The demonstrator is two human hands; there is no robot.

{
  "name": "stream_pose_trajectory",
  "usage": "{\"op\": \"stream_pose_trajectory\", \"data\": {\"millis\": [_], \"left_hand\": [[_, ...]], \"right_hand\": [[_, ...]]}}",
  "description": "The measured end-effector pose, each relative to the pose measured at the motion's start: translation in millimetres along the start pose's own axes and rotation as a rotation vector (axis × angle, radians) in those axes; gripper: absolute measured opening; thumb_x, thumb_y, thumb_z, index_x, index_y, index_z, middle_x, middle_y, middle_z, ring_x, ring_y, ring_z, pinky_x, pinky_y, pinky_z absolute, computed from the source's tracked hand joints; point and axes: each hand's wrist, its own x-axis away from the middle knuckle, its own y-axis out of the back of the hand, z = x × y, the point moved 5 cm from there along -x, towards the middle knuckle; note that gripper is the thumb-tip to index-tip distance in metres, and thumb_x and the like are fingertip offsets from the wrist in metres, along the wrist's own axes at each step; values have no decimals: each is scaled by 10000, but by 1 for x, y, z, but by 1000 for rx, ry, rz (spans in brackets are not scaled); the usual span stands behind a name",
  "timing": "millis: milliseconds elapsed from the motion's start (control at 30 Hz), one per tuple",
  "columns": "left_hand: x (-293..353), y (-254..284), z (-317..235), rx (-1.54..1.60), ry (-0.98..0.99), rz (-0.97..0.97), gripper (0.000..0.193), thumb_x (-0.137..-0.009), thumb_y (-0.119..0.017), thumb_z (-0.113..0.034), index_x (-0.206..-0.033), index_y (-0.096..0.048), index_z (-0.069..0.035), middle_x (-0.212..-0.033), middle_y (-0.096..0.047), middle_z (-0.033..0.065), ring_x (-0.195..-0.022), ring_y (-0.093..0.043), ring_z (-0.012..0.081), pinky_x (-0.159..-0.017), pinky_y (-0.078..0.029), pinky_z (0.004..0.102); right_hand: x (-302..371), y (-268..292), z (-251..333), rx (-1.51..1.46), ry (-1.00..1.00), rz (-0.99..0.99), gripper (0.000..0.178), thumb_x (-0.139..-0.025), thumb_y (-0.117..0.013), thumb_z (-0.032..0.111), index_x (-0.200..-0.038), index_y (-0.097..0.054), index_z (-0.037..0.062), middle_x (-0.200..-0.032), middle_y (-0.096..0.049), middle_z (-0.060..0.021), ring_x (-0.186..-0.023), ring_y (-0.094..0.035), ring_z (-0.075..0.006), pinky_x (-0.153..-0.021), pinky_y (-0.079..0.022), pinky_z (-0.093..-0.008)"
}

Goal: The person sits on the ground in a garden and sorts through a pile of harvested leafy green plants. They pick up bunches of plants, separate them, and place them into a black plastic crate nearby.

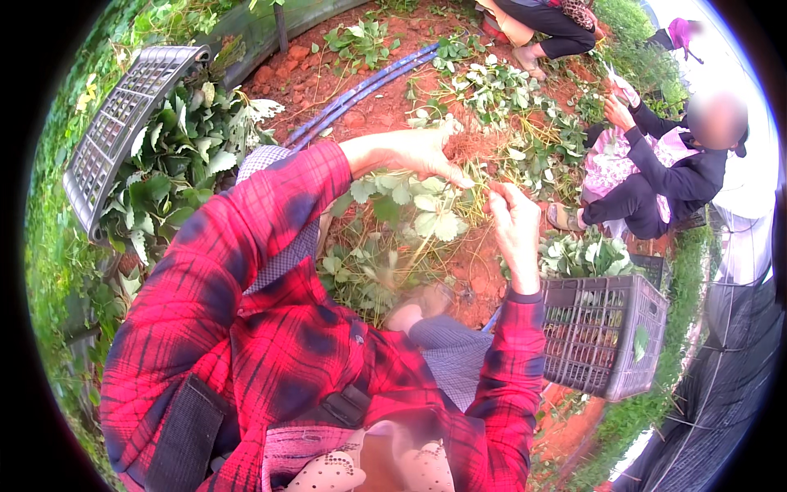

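Observation:
My left hand [422, 156] is over the middle of the ground, closed at the top of a leafy strawberry plant [438, 220]. Its toothed green leaves hang below my palm, and part of the grip is hidden. To its right is my right hand [515, 217], fingertips pinched together close to the plant's thin stems. Whatever lies between those fingertips is too small to make out. Beneath both hands, loose leaves and pale stems are strewn over red soil [484, 275].
A grey crate [123, 135] stands tilted at the left beside heaped green plants [176, 152]. By my right forearm is a dark crate [602, 332] with plants behind it. A blue hose [361, 94] crosses the soil. One co-worker [664, 176] sits at the right, another [557, 29] at the far side.

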Motion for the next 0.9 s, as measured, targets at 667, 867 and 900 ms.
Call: {"op": "stream_pose_trajectory", "data": {"millis": [667,867,900], "left_hand": [[9,41,-2,270,35,-432,490,-644,-724,-265,-956,-521,53,-720,-546,49,-506,-441,77,-404,-350,234],[-1,42,6,215,-14,-491,572,-591,-759,-357,-857,-515,87,-673,-506,65,-441,-422,100,-374,-332,244],[-6,45,17,230,-17,-516,479,-611,-753,-340,-804,-529,37,-618,-489,37,-427,-404,95,-368,-309,235]], "right_hand": [[15,-14,-73,241,-6,12,328,-735,-583,202,-996,-590,3,-844,-618,-183,-691,-605,-228,-662,-455,-310],[16,-2,-5,-232,-242,-152,236,-771,-599,159,-920,-610,-24,-796,-627,-86,-716,-557,-110,-661,-437,-246],[15,-13,7,-209,-224,-89,235,-765,-608,159,-912,-612,-24,-789,-625,-83,-711,-554,-105,-656,-436,-245]]}}
